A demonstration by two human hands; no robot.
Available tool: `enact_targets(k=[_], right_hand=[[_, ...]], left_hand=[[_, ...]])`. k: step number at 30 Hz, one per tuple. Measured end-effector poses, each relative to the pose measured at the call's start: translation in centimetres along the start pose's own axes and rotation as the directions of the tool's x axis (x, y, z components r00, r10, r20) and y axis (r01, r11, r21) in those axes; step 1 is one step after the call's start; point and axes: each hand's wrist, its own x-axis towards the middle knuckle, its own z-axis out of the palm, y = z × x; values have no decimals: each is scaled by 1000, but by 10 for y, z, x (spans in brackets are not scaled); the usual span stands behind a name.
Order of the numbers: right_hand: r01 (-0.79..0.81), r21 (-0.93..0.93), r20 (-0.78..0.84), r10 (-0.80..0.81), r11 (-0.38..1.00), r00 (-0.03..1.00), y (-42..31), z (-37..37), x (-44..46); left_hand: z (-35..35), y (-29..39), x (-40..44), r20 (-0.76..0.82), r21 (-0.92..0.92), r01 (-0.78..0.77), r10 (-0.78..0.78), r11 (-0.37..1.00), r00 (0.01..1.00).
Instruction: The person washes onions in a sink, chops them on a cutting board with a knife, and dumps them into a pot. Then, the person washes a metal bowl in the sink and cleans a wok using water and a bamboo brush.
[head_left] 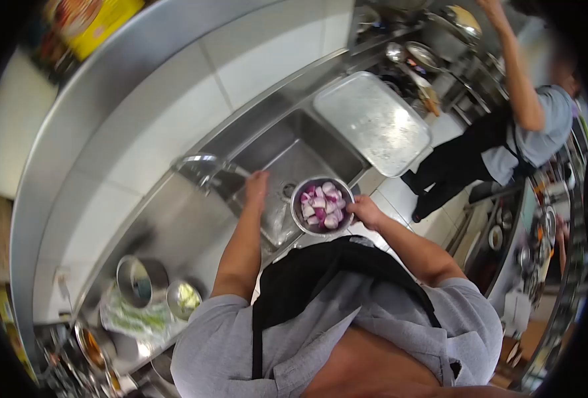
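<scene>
My right hand (365,211) grips the rim of a round metal bowl (296,215) filled with cut red onion pieces (322,205). The bowl is held over the near right part of the steel sink (287,159). My left hand (257,186) is over the sink, left of the bowl and close to the faucet (204,161); its fingers are too small and blurred to make out. A thin clear stream or film shows in the basin below it.
A metal tray (373,123) lies right of the sink. Another person (479,152) stands at the right with one arm raised. On the left counter are a metal pot (138,278), a small bowl of pale green pieces (186,298) and bagged green vegetables (131,315).
</scene>
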Motion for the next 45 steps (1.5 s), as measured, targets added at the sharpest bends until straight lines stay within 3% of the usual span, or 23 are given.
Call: enact_targets(k=[2, 4, 5, 8, 11, 13, 15, 17, 19, 20, 22, 23, 25, 27, 28, 29, 30, 31, 34, 37, 38, 41, 45], right_hand=[[7, -123, 109, 7, 992, 994, -15, 15, 32], [14, -194, 187, 23, 981, 982, -26, 35, 57], [22, -221, 224, 29, 975, 974, -26, 45, 71], [20, -329, 366, 108, 944, 924, -49, 84, 90], [89, -446, 575, 208, 891, 791, -68, 134, 107], [-232, -245, 702, 337, 941, 628, -63, 172, 143], [107, -87, 687, -18, 990, 726, -82, 215, 161], [328, -15, 528, -272, 944, 805, -76, 245, 214], [309, -309, 393, -175, 899, 903, -93, 262, 225], [304, -304, 396, -170, 903, 903, -92, 266, 221], [526, -800, 347, -493, 287, 798, -94, 258, 210], [516, -806, 337, -492, 290, 803, -93, 251, 198], [268, -895, 262, -67, 357, 963, -102, 234, 156], [514, -813, 524, -43, 273, 851, -10, 189, 215], [282, -702, 484, 147, 655, 863, -18, 174, 186], [-51, -473, 509, 319, 880, 799, -20, 164, 149], [-177, -381, 552, 377, 907, 743, -15, 151, 138], [-302, -286, 603, 416, 909, 681, -15, 140, 129], [-300, -36, 683, 242, 953, 689, -18, 106, 102], [-269, 163, 616, 115, 949, 779, -18, 79, 81], [-285, 216, 570, 116, 934, 813, -19, 74, 72], [-270, 392, 479, 56, 879, 876, -13, 61, 62], [-185, 505, 393, -34, 843, 919, -15, 55, 50]], left_hand=[[0, 4, -43, 277, -375, 277, -179, 884, 944], [-1, 17, -95, 571, -599, 508, -115, 619, 813], [-1, 6, -106, 602, -719, 530, 21, 449, 799], [-22, -36, -133, 568, -774, 514, 46, 369, 822], [-60, -46, -172, 378, -887, 319, 127, 335, 917], [-83, -51, -190, 171, -923, 117, 120, 366, 978], [-103, -26, -210, 23, -929, -8, 80, 370, 996], [-120, -24, -214, -63, -898, -73, 38, 434, 997], [-129, -30, -210, -68, -898, -83, 49, 432, 996], [-133, -33, -208, -69, -896, -80, 41, 436, 997], [-135, -39, -203, -61, -909, -59, 9, 414, 998], [-134, -41, -203, -49, -910, -48, 9, 412, 999], [-132, -37, -197, 48, -915, 25, 47, 403, 998], [-121, -29, -191, 102, -877, 78, 24, 475, 994], [-114, -27, -185, 178, -869, 154, 5, 470, 984], [-107, -27, -178, 250, -855, 228, -16, 466, 968], [-99, -38, -165, 309, -839, 239, 66, 489, 949], [-90, -34, -156, 349, -835, 290, 43, 468, 936], [-63, -18, -127, 487, -811, 434, 41, 392, 872], [-36, 8, -108, 529, -741, 390, 117, 547, 840], [-29, -4, -91, 605, -706, 520, 29, 481, 795], [-6, 13, -78, 614, -612, 541, -85, 577, 785], [7, -5, -48, 674, -593, 523, 22, 612, 738]])
